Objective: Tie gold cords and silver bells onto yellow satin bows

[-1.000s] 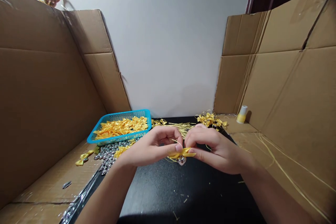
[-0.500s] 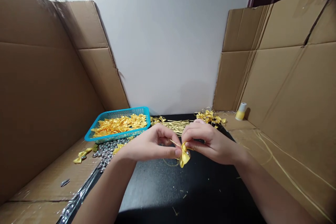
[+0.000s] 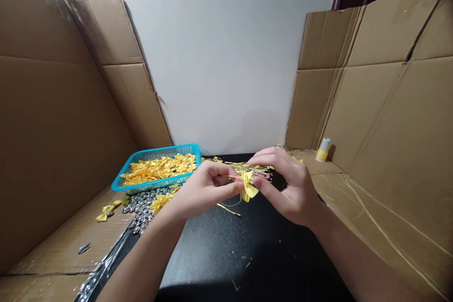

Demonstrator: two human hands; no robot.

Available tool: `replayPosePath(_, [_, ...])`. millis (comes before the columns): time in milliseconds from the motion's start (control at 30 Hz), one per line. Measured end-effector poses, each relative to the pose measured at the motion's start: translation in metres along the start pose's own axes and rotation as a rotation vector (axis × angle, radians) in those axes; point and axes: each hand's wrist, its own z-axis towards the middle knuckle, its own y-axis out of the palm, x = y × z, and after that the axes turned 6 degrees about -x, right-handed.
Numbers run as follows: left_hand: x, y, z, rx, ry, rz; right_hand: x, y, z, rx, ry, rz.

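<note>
Between the thumb and fingers of my left hand a yellow ribbon bow is pinched, with a thin string trailing below it. My right hand is just right of the bow, thumb and fingers apart, its thumb tip close to the bow's edge. Its fingers reach over a bundle of gold twist ties lying behind the bow. A small pinkish thing shows between that thumb and the fingers; its kind is unclear.
A blue basket full of yellow bows stands back left. Several silver beads and loose bows lie before it. Cardboard walls flank the black tabletop. A white-and-yellow spool stands at right, near loose strings.
My right hand has let go of the bow and opened, moving up and right toward the twist ties. My left hand has raised the bow slightly.
</note>
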Motion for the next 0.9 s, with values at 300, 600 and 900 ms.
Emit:
replayPosePath(300, [0.014, 0.012, -0.008, 0.186, 0.163, 0.122, -0.017, 0.013, -0.004, 0.072, 0.097, 0.034])
replayPosePath(600, [0.016, 0.009, -0.013, 0.147, 0.168, 0.401, -0.016, 0.012, -0.001, 0.152, 0.037, 0.012])
replayPosePath(900, [0.013, 0.008, -0.014, 0.129, 0.159, 0.359, -0.018, 0.01, -0.003, 0.13, -0.005, -0.019])
